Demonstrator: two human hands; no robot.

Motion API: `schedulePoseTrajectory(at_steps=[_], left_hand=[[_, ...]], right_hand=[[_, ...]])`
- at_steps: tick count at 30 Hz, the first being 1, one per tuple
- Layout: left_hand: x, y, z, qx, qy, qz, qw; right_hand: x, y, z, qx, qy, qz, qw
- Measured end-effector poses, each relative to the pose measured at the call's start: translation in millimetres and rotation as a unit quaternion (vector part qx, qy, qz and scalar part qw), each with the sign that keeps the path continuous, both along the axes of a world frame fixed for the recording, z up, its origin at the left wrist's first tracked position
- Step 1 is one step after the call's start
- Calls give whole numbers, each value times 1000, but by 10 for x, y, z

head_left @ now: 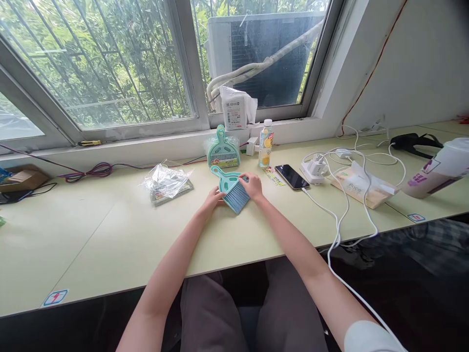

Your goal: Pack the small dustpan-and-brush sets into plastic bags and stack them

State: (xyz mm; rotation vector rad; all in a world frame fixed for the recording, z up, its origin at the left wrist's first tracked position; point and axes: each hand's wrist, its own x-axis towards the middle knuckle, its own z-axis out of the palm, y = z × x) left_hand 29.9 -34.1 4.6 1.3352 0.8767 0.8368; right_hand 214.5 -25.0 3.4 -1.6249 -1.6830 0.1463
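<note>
A mint-green hand brush [237,196] with blue-grey bristles lies against a matching small dustpan [218,171], tilted just above or on the table in front of me; which of the two I cannot tell. My left hand [213,199] is closed on the set's left edge, thumb on top and fingers partly hidden beneath. On the opposite edge, the fingers of my right hand [252,186] pinch the set beside the bristles. Behind it, more wrapped dustpan sets [223,150] stand upright against the sill. Crumpled clear plastic packaging [166,183] lies to the left.
Right of my hands are a drink bottle [266,145], a phone [292,176] on a cable, a power adapter [314,168] and a tissue pack [361,186]. White cables hang over the table's front edge. A cardboard box [29,177] sits far left, a tumbler [439,168] far right.
</note>
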Motion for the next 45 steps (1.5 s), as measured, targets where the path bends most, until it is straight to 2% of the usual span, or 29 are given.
schedulePoseTrajectory(at_steps=[4, 6, 7, 9, 12, 15, 19, 23, 27, 31, 33, 36, 39, 42, 45], left_hand=[[-100, 100, -18, 6, -3, 65, 998], [-172, 167, -30, 15, -3, 100, 995], [-212, 205, -40, 18, 1, 118, 993], [-300, 291, -67, 23, 22, 163, 986], [-434, 415, -111, 46, 69, 229, 970], [-535, 489, -136, 47, 81, 241, 966], [-578, 486, -125, 33, 27, 239, 970], [-568, 435, -88, -5, -55, 252, 966], [-559, 404, -60, -13, -80, 240, 967], [-552, 398, -53, -15, -71, 243, 967], [-550, 401, -56, -22, -66, 248, 966], [-550, 409, -63, -27, -67, 247, 966], [-550, 414, -65, -27, -72, 246, 966], [-543, 408, -61, -39, -69, 246, 966], [-527, 398, -66, -50, -77, 229, 969]], right_hand=[[365, 105, -120, 20, -12, -155, 988], [526, 150, -215, -18, -23, -224, 974], [582, 172, -261, -53, -25, -231, 971], [635, 209, -329, -97, -28, -208, 973], [589, 248, -343, -96, -37, -102, 990], [493, 254, -300, -87, -14, -41, 995], [404, 232, -291, -78, -9, -68, 995], [378, 227, -309, -104, -15, -44, 994], [398, 219, -276, -122, 29, -39, 991], [373, 194, -248, -105, 27, -127, 986], [336, 181, -253, -124, -5, -150, 981], [279, 157, -271, -169, -60, -105, 978], [247, 129, -269, -163, -67, -68, 982], [231, 115, -228, -132, -30, -70, 988], [199, 119, -150, -109, 64, -72, 989]])
